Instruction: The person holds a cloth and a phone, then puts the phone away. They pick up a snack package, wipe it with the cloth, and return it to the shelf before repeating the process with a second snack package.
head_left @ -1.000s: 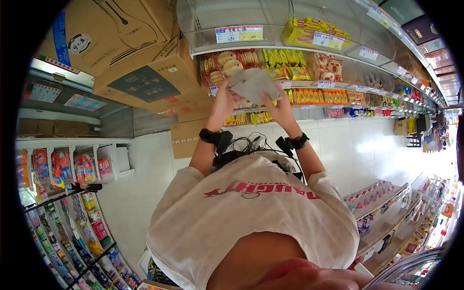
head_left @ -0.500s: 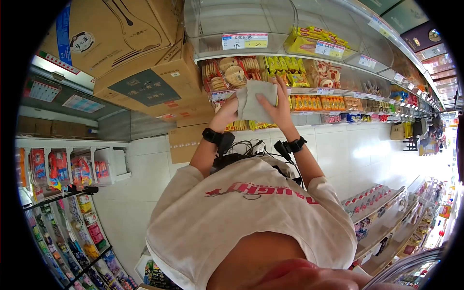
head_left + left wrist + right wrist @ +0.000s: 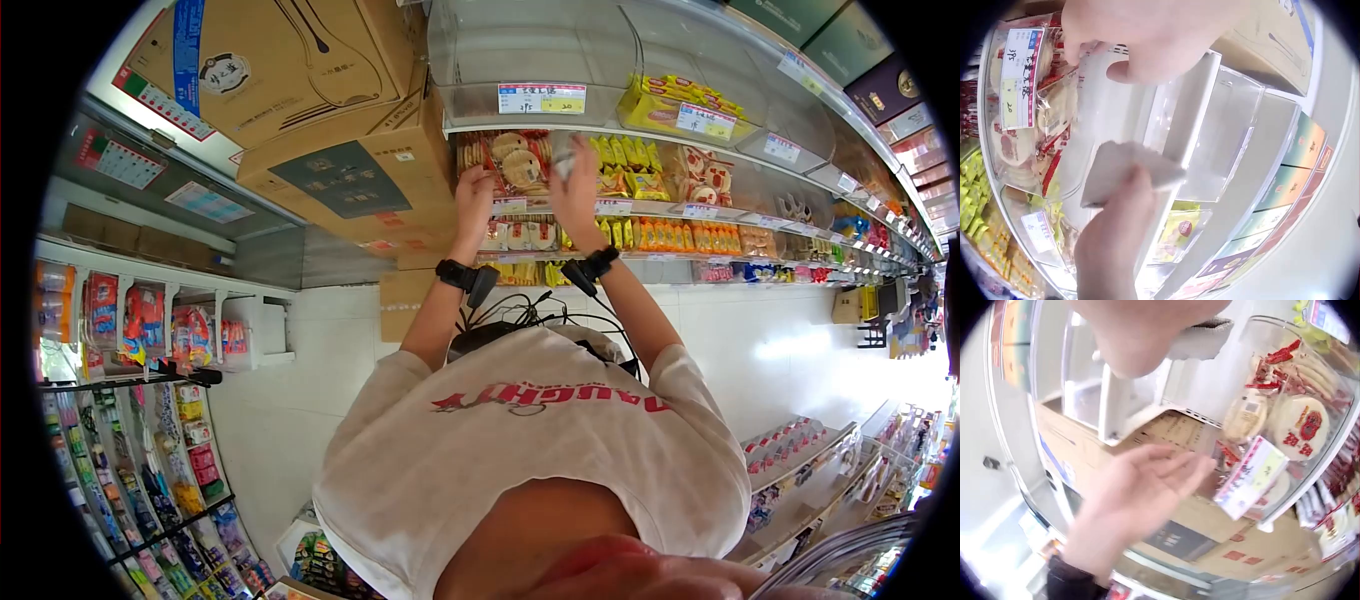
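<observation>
The right hand (image 3: pixel 575 205) holds a folded grey cloth (image 3: pixel 1125 169) over a shelf, with the thumb lying on the cloth in the left wrist view. The left hand (image 3: pixel 475 212) holds nothing; in the right wrist view this left hand (image 3: pixel 1141 487) has its fingers extended beside a price label (image 3: pixel 1252 478). Behind that label is a clear bin of packaged round biscuits (image 3: pixel 1300 425). Blurred in the head view, the cloth (image 3: pixel 565 163) is partly hidden by the right fingers.
Large cardboard boxes (image 3: pixel 345 180) stand left of the shelf. Yellow snack packets (image 3: pixel 648 186) and orange packets (image 3: pixel 690 236) fill bins to the right. Dark cables (image 3: pixel 520 315) hang between the forearms. Another rack of goods (image 3: pixel 175 470) stands at lower left.
The left hand has come off the cloth, which both hands held before. The cloth has moved up toward the shelf in the right hand, and the head view has shifted slightly.
</observation>
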`<state>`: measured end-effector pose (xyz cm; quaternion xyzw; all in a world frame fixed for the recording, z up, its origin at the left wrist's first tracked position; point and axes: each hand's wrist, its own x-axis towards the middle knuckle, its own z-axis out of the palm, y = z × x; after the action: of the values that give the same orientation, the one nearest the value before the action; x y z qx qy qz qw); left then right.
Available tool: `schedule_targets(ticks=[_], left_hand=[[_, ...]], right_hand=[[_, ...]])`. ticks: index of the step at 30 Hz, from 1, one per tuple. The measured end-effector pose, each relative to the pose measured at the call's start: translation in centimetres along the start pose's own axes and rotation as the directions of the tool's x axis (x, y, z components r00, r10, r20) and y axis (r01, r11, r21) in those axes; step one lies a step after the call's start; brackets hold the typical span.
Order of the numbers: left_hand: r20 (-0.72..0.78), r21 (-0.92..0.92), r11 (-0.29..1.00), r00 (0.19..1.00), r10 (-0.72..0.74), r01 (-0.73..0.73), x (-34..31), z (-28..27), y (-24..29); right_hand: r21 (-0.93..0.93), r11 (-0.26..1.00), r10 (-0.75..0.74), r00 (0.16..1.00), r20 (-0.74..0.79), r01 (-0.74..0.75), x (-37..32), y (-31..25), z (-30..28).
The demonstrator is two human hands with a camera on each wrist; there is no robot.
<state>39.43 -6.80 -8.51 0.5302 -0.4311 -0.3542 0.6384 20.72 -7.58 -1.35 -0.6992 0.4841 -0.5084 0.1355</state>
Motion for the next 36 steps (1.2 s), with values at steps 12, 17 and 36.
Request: schedule_targets(ticks=[12,17,36], left_hand=[[0.315,-0.066,0.940,0.901,-0.299,0.335,2.5,0.5,-0.7],[0.166,0.044,0.992,0.979,-0.120,0.114,1.6,1.6,-0.9],[0.274,0.093,0.978,0.949,0.154,-0.185,-5.7,8.7,8.3]], right_hand=[[0.106,0.915,0.282,0.807,0.519,-0.388,-2.1,3.8,2.9],[0.226,0.755,0.544,0.780,0.310,-0.616,-3.1,1.8,-1.2],[0.685,0.465,0.635,0.750,0.183,-0.561,-6.3,-1.5,-8.5]])
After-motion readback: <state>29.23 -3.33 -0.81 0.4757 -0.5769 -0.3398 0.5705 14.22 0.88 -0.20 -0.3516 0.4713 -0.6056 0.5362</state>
